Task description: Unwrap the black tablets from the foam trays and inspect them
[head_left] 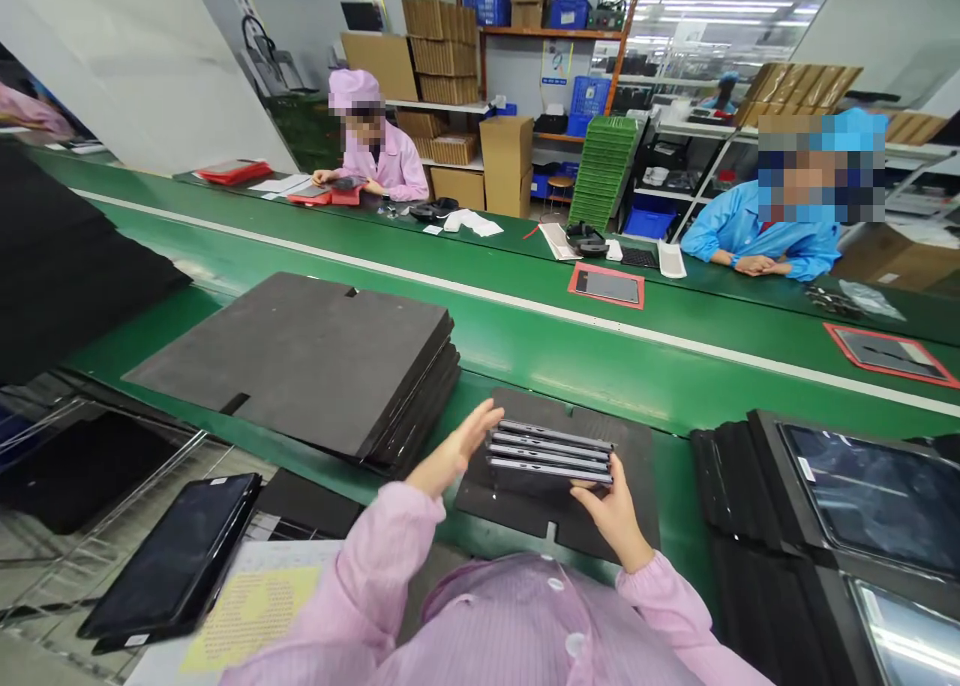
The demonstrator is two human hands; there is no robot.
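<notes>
A stack of several thin tablets (551,454), seen edge-on, is over a dark foam sheet (502,511) in front of me. My right hand (619,511) grips the stack's right end, its thumb on the near side and its fingers along the end. At the left end, my left hand (463,448) has its fingers stretched out and the tips close to the tablets' edges; whether they touch is hard to tell. Whether the stack rests on the sheet or is held just above it, I cannot make out.
A pile of dark foam sheets (300,351) lies to the left. Foam trays with dark screens (877,486) are stacked on the right. Tablets (176,556) lie on a wire rack at lower left. Across the green conveyor (510,321), two people sit.
</notes>
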